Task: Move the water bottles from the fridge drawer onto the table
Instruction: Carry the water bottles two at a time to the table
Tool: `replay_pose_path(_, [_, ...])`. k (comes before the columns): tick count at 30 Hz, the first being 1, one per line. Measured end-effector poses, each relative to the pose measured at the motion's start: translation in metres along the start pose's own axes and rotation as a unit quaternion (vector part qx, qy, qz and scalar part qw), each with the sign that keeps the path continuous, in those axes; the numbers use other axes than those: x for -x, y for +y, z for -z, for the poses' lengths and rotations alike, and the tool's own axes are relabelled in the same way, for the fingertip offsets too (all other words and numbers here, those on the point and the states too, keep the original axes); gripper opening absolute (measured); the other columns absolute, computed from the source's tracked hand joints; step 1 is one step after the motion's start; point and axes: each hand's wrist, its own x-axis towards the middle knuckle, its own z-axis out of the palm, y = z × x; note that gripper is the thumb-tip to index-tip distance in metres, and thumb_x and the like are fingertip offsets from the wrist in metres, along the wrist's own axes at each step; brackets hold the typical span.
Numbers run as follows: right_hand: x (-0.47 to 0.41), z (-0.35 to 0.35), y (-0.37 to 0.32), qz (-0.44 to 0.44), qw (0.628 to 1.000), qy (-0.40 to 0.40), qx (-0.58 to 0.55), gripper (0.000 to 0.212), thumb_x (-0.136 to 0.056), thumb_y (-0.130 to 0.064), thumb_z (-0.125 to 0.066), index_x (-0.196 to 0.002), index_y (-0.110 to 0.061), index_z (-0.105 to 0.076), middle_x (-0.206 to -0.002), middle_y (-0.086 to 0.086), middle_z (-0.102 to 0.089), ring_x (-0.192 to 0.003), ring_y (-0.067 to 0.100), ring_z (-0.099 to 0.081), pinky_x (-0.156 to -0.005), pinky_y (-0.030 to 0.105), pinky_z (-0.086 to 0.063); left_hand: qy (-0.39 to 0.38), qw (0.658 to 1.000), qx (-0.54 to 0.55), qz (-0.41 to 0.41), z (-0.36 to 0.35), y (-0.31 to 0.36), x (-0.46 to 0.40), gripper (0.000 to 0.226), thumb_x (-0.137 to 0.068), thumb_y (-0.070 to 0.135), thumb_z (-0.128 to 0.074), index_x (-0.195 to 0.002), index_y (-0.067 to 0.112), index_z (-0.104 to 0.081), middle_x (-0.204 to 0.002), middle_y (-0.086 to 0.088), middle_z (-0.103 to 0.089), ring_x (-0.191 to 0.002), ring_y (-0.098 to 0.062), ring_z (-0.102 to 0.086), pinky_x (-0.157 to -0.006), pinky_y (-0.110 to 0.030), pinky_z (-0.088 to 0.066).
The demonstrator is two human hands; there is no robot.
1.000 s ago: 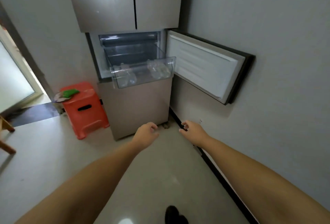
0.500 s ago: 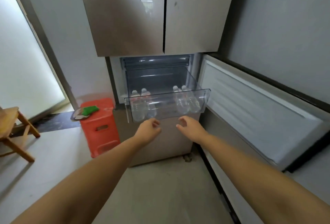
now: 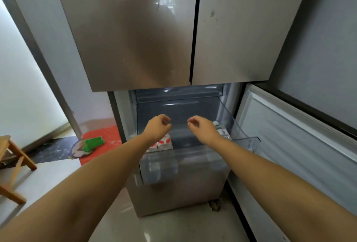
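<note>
A clear plastic fridge drawer (image 3: 195, 161) is pulled out below the fridge's two steel upper doors. Clear water bottles with red-and-white labels lie inside: one pair on the left (image 3: 163, 143), partly under my left wrist, and another on the right (image 3: 222, 130), mostly hidden by my right hand. My left hand (image 3: 157, 128) hovers over the left bottles with fingers loosely curled and holds nothing. My right hand (image 3: 202, 128) hovers over the right bottles, also loosely curled and empty. The table is not in view.
The lower fridge door (image 3: 297, 145) stands swung open on the right, against the grey wall. A red plastic stool (image 3: 104, 137) with a green object (image 3: 93, 143) on it stands left of the fridge. A wooden chair (image 3: 11, 162) sits at far left.
I have stepped closer to the fridge. Both hands rose from below the drawer's front to above its open top, over the bottles.
</note>
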Motion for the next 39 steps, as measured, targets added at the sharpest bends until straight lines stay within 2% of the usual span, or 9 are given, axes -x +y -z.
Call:
replay_pose_path(11, [-0.122, -0.076, 0.04, -0.136, 0.972, -0.189, -0.002, 0.025, -0.097, -0.027, -0.052, -0.114, -0.01, -0.058, -0.092, 0.002, -0.055, -0.093, 0.021, -0.051, -0.069, 0.027, -0.043, -0.092, 0.979, -0.039, 0.176, -0.011, -0.072, -0.106, 0.046, -0.09, 0.034, -0.06, -0.127, 0.007, -0.051, -0.123, -0.015, -0.058, -0.106, -0.029, -0.059, -0.087, -0.035, -0.049])
replay_pose_path(16, [-0.157, -0.101, 0.05, -0.15, 0.962, -0.229, 0.009, 0.037, -0.094, -0.034, -0.053, -0.123, -0.009, -0.056, -0.123, 0.012, -0.059, -0.105, 0.027, -0.057, -0.09, 0.037, -0.048, -0.083, 0.969, -0.022, 0.234, -0.027, -0.076, -0.112, 0.046, -0.095, 0.032, -0.054, -0.129, 0.001, -0.047, -0.122, -0.018, -0.058, -0.112, -0.029, -0.058, -0.096, -0.036, -0.047])
replay_pose_path(20, [-0.175, -0.115, 0.047, -0.124, 0.962, -0.24, -0.031, 0.031, -0.096, -0.029, -0.05, -0.12, -0.011, -0.059, -0.122, 0.012, -0.06, -0.098, 0.02, -0.052, -0.084, 0.031, -0.045, -0.075, 0.973, -0.003, 0.217, -0.033, -0.088, -0.123, 0.03, -0.091, 0.03, -0.059, -0.112, 0.008, -0.058, -0.112, -0.013, -0.063, -0.104, -0.025, -0.061, -0.095, -0.043, -0.051])
replay_pose_path(23, [-0.183, -0.13, 0.047, -0.141, 0.957, -0.249, -0.047, 0.018, -0.097, -0.024, -0.048, -0.106, -0.012, -0.058, -0.13, 0.017, -0.057, -0.106, 0.026, -0.056, -0.088, 0.033, -0.048, -0.066, 0.967, 0.0, 0.246, -0.037, -0.101, -0.138, 0.04, -0.087, 0.026, -0.064, -0.121, 0.008, -0.052, -0.116, -0.013, -0.059, -0.111, -0.029, -0.058, -0.098, -0.044, -0.049])
replay_pose_path(26, [-0.184, -0.145, 0.052, -0.176, 0.945, -0.26, -0.087, 0.035, -0.098, -0.027, -0.047, -0.128, -0.009, -0.05, -0.13, 0.012, -0.055, -0.116, 0.031, -0.056, -0.095, 0.037, -0.048, -0.081, 0.955, -0.029, 0.285, -0.042, -0.111, -0.149, 0.057, -0.087, 0.031, -0.063, -0.134, 0.007, -0.041, -0.126, -0.016, -0.056, -0.117, -0.031, -0.055, -0.101, -0.045, -0.046])
replay_pose_path(31, [-0.179, -0.159, 0.064, -0.243, 0.919, -0.259, -0.172, 0.037, -0.095, -0.03, -0.051, -0.119, -0.004, -0.061, -0.116, 0.016, -0.067, -0.102, 0.029, -0.065, -0.091, 0.039, -0.052, -0.089, 0.944, -0.037, 0.316, -0.047, -0.124, -0.155, 0.059, -0.084, 0.025, -0.068, -0.133, 0.005, -0.043, -0.128, -0.015, -0.056, -0.117, -0.03, -0.056, -0.1, -0.039, -0.047])
replay_pose_path(33, [-0.175, -0.151, 0.066, -0.277, 0.904, -0.246, -0.213, 0.034, -0.094, -0.03, -0.053, -0.115, -0.005, -0.063, -0.101, 0.012, -0.069, -0.089, 0.026, -0.066, -0.08, 0.034, -0.054, -0.087, 0.945, 0.004, 0.315, -0.042, -0.12, -0.154, 0.046, -0.081, 0.021, -0.07, -0.121, 0.004, -0.053, -0.12, -0.014, -0.061, -0.109, -0.03, -0.06, -0.095, -0.039, -0.05])
replay_pose_path(36, [-0.172, -0.133, 0.068, -0.309, 0.871, -0.256, -0.283, 0.023, -0.093, -0.031, -0.056, -0.107, -0.014, -0.064, -0.091, 0.004, -0.07, -0.079, 0.017, -0.065, -0.068, 0.026, -0.05, -0.083, 0.941, 0.122, 0.304, -0.028, -0.112, -0.153, 0.01, -0.085, 0.013, -0.066, -0.083, 0.007, -0.059, -0.09, -0.013, -0.065, -0.076, -0.021, -0.062, -0.069, -0.031, -0.054])
replay_pose_path(39, [-0.169, -0.118, 0.067, -0.312, 0.842, -0.286, -0.336, 0.029, -0.092, -0.036, -0.057, -0.117, -0.02, -0.057, -0.109, 0.01, -0.068, -0.097, 0.025, -0.065, -0.086, 0.043, -0.051, -0.099, 0.926, 0.211, 0.297, -0.019, -0.099, -0.145, 0.008, -0.088, 0.012, -0.062, -0.083, 0.007, -0.06, -0.083, -0.012, -0.064, -0.071, -0.02, -0.06, -0.069, -0.031, -0.051])
